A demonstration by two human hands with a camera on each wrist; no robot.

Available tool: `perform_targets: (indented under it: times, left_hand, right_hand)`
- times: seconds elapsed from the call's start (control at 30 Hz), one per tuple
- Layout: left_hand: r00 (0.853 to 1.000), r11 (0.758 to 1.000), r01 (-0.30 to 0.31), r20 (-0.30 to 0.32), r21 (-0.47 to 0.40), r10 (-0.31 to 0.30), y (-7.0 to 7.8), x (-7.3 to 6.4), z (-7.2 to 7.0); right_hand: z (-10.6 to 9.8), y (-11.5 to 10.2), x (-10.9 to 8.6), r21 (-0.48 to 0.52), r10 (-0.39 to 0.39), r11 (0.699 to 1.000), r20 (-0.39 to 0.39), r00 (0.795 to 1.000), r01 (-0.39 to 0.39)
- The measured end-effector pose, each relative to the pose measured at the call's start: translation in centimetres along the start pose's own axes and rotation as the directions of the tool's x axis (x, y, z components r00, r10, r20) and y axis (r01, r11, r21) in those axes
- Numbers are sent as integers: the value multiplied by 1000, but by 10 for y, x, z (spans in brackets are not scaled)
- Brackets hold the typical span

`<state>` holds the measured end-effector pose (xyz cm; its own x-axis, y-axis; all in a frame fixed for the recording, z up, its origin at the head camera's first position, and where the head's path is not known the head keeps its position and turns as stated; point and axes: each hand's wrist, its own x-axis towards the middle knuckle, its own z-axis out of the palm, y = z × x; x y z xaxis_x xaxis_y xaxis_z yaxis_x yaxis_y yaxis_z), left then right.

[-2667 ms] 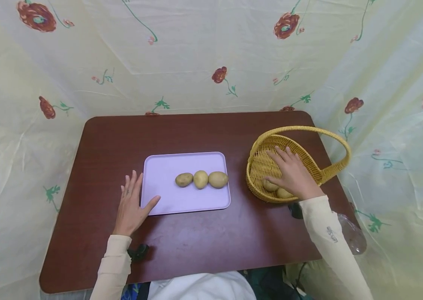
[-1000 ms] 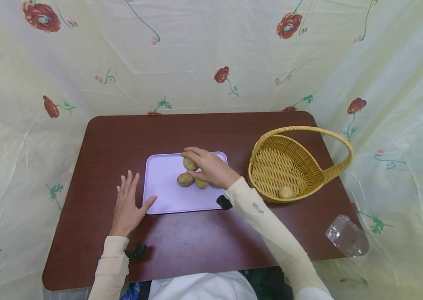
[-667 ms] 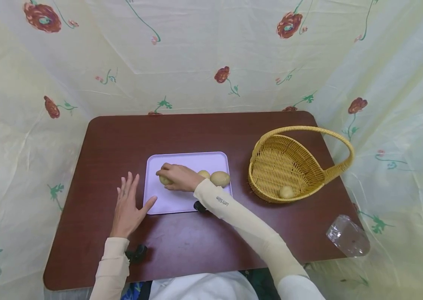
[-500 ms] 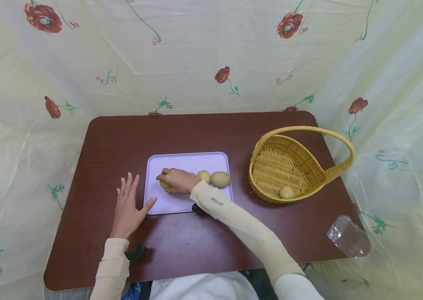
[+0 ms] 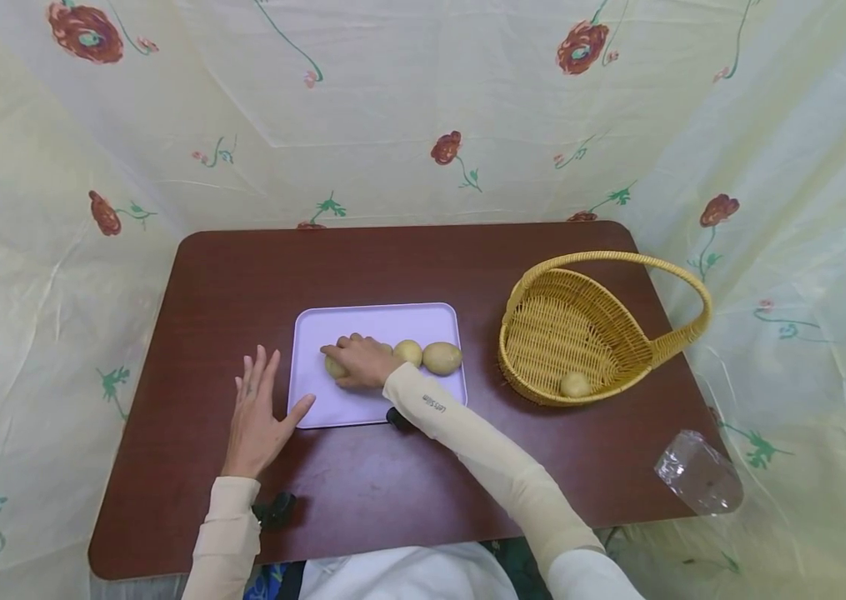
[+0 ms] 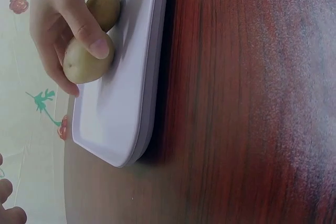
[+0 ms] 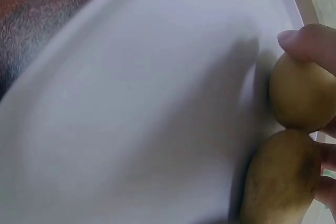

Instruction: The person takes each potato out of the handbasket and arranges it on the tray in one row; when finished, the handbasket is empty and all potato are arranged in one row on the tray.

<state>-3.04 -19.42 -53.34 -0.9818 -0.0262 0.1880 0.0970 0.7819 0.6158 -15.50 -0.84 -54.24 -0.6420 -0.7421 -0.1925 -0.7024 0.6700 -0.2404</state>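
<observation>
At the left end of a row of potatoes, my right hand (image 5: 364,361) grips a potato (image 6: 84,66), thumb on its near side and fingers behind. This potato (image 7: 302,93) touches a neighbouring potato (image 7: 283,177), mostly covered by my hand in the head view. Further right in the row lie a round potato (image 5: 407,352) and a larger oval potato (image 5: 442,358). All rest on a lilac tray (image 5: 362,321). Beside the tray's left edge, my left hand (image 5: 257,421) is held with fingers extended and thumb spread, holding nothing.
A yellow wicker basket (image 5: 588,292) with a tall handle stands on the right, one potato (image 5: 575,384) inside it. A clear plastic container (image 5: 698,472) lies at the table's right front corner. The brown table (image 5: 407,483) backs onto a flowered curtain (image 5: 377,117).
My right hand has carried a potato from the basket to the left end of the row, leaving one potato there. Lately its fingers shifted slightly right. My left hand has stayed by the tray.
</observation>
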Motion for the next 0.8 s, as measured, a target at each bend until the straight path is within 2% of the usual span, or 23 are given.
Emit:
perform_targets:
  times: [0.37,0.8]
  left_hand:
    - [1000,1000,8,10,2,-8,1,-1,0]
    - [1000,1000,19,19,9,-19,0,-2,0]
  right_hand:
    - [-1,9,-1,37,-38,999,-19,999,39]
    - [-2,12,-2,27,-31,999,-6,999,31]
